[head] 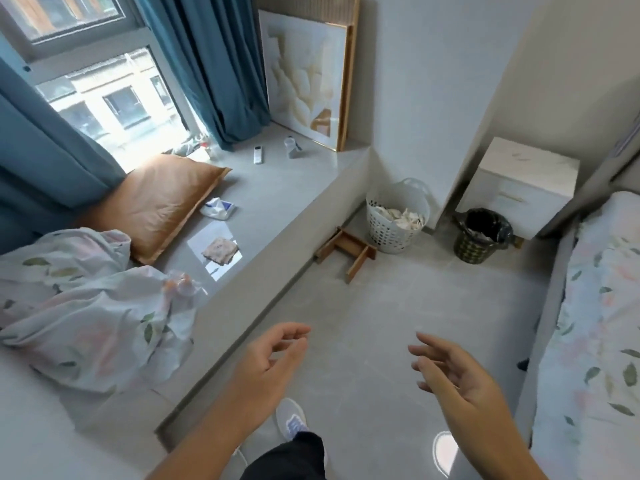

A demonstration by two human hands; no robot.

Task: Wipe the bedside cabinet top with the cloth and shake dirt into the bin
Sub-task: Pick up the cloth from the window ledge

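A white bedside cabinet (526, 168) with a marbled top stands at the far right, between the wall and the bed. In front of it on the floor sits a dark bin (483, 235) lined with a black bag. A folded beige cloth (221, 250) lies on the grey window ledge at the left, in a patch of sunlight. My left hand (273, 355) and my right hand (453, 368) hover over the floor in the foreground, both empty with fingers loosely spread, far from the cloth and the cabinet.
A white laundry basket (396, 216) and a tipped wooden stool (346, 249) stand by the ledge. On the ledge lie a floral duvet (86, 306), an orange pillow (159, 202), a tissue pack (218, 208) and a remote (258, 154). The bed (595, 323) runs along the right.
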